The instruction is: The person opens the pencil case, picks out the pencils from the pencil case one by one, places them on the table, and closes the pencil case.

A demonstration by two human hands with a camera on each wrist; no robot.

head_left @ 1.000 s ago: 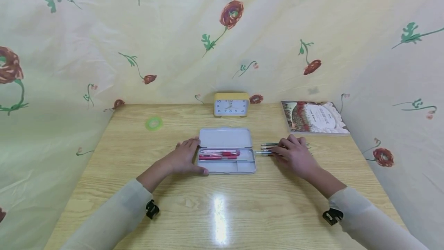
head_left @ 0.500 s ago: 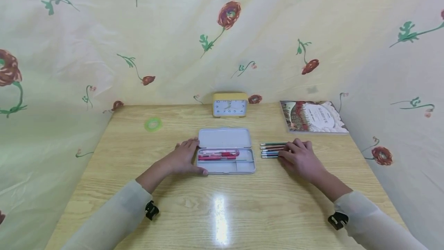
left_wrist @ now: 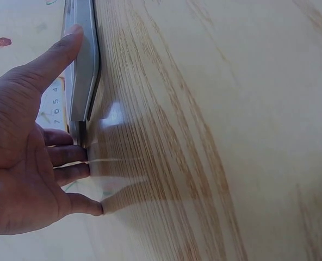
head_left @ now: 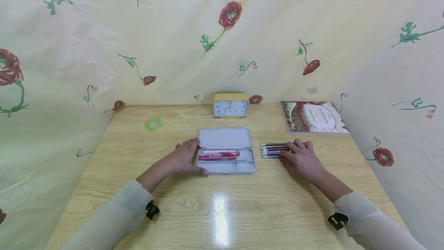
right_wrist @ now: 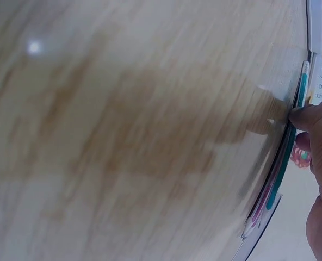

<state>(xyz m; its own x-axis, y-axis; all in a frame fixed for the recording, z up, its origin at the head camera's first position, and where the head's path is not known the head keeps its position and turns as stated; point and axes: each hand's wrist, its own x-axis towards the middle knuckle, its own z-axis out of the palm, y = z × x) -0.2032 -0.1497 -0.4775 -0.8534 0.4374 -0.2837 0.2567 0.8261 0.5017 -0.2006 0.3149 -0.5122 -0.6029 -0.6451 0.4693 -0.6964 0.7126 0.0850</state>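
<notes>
A light grey pencil case (head_left: 225,168) lies with its lid (head_left: 225,138) flipped back. In its rear compartment are several pink and red pens (head_left: 218,157). My left hand (head_left: 184,158) rests at the case's left end, fingers spread and mostly straight. Its thumb touches the front corner, and the fingertips lie by the back corner. Right of the case, several pencils (head_left: 272,149) lie side by side, their ends towards it. Over their right part is my right hand (head_left: 301,161), hiding the far ends. In the right wrist view its thumb and a finger pinch a teal pencil (right_wrist: 283,168).
A yellow alarm clock (head_left: 231,105) stands behind the case against the floral cloth (head_left: 173,30). At the back right lies a booklet (head_left: 315,117). A green tape roll (head_left: 153,124) lies at the back left of the wooden table (head_left: 187,211).
The right hand has shifted slightly right along the pencils. A pencil that stuck out towards the case now lies about level with the others. My left hand has stayed put.
</notes>
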